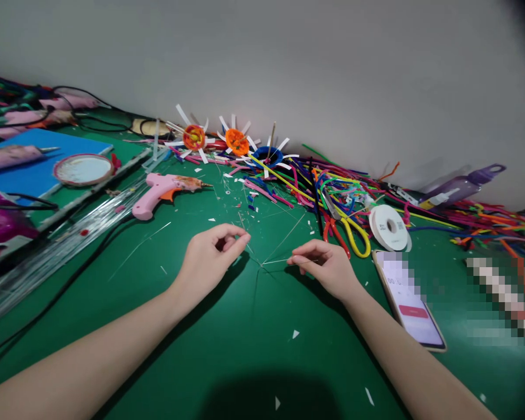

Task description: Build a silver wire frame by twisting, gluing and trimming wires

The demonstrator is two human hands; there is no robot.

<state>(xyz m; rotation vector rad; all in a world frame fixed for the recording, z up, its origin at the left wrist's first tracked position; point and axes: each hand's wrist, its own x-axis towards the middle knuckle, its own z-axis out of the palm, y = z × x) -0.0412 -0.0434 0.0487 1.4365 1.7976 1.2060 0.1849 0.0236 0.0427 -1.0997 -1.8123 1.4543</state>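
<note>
Several thin, pale strands meet at a small knot-like point (261, 266) just above or on the green table, spreading out from it. My right hand (326, 265) pinches one of these strands (275, 262) between thumb and fingertips. Thumb and forefinger of my left hand (216, 251) are pressed together left of the meeting point; a fine strand seems to run from them to it. Whether the strands are thread or thin wire I cannot tell. Beyond my left hand lies a pink hot glue gun (157, 192).
Scissors with a yellow and red handle (354, 236), a white spool (390, 226) and a phone (409, 300) lie right. Behind are colourful pipe cleaners (297, 181) and flower-like pieces (237, 142). Clear glue sticks (83, 233) and a white lid (83, 169) are left.
</note>
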